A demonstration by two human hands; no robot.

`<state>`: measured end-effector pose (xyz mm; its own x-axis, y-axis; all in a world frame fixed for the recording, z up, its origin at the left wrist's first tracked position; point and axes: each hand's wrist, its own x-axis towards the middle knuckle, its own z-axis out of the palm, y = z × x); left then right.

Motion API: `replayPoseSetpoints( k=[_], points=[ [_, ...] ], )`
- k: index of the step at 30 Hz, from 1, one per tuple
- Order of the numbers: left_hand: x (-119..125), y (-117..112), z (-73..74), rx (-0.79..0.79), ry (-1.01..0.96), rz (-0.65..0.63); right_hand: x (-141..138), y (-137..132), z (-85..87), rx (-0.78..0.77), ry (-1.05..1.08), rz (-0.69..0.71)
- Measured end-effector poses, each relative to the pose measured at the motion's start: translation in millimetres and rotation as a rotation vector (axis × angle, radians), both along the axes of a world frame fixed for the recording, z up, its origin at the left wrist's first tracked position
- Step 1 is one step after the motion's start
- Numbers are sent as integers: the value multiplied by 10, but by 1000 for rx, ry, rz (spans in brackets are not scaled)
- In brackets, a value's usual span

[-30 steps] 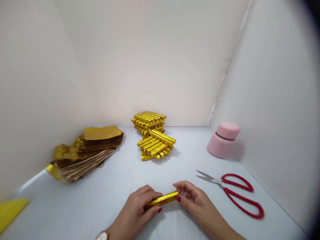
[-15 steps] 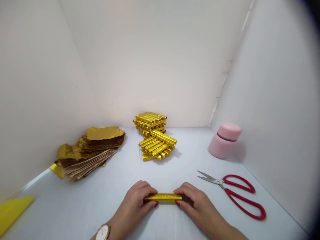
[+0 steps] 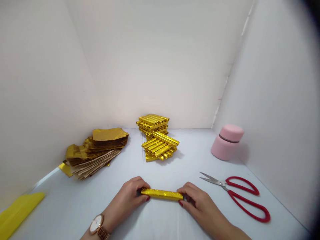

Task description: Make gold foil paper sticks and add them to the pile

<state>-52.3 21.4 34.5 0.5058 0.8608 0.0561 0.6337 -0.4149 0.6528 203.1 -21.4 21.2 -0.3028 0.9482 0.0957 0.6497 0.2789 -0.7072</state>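
A narrow stick of folded gold foil paper (image 3: 162, 194) spans the gap between my two hands, close to the table surface. My left hand (image 3: 132, 195) pinches its left end between thumb and fingers; a watch (image 3: 97, 224) sits on that wrist. At the right end, my right hand (image 3: 196, 200) has thumb and fingers closed on the stick. Farther back, similar gold sticks lie in crisscross layers, a taller pile (image 3: 153, 121) behind a lower pile (image 3: 160, 148).
Stacked gold paper sheets (image 3: 110, 135) with brown backs lie on the left. A yellow sheet (image 3: 20, 210) is at the near left. Red-handled scissors (image 3: 222, 183) rest partly open on the right, before a pink lidded container (image 3: 226, 143). White walls (image 3: 155, 66) enclose the table.
My hands have moved slightly apart, so more of the gold stick shows. It now slants a little down to the right. The whole view has shifted slightly.
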Motion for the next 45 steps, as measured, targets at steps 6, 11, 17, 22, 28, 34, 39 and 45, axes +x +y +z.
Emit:
replayPoseSetpoints(
  k=[6,11,17,22,28,34,39,45],
  points=[
    [-31,6,19,-39,-8,14,35,27,-5,33,-10,-28],
    [-14,-10,33,-38,-18,3,59,25,1,22,-5,-25],
    [-8,-20,15,-31,-26,11,52,35,-8,27,-4,-27],
    [8,-31,45,-6,-56,-54,61,15,14,35,-6,-10],
    [27,-57,73,20,-53,-57,49,1,61,15,-4,8],
    [8,-41,60,-20,-29,-74,38,-14,74,-9,-8,50],
    [15,-51,36,4,-44,-67,45,-28,71,-1,-17,83],
    [52,-67,39,19,-48,-67,39,-3,44,23,-24,12]
  ],
)
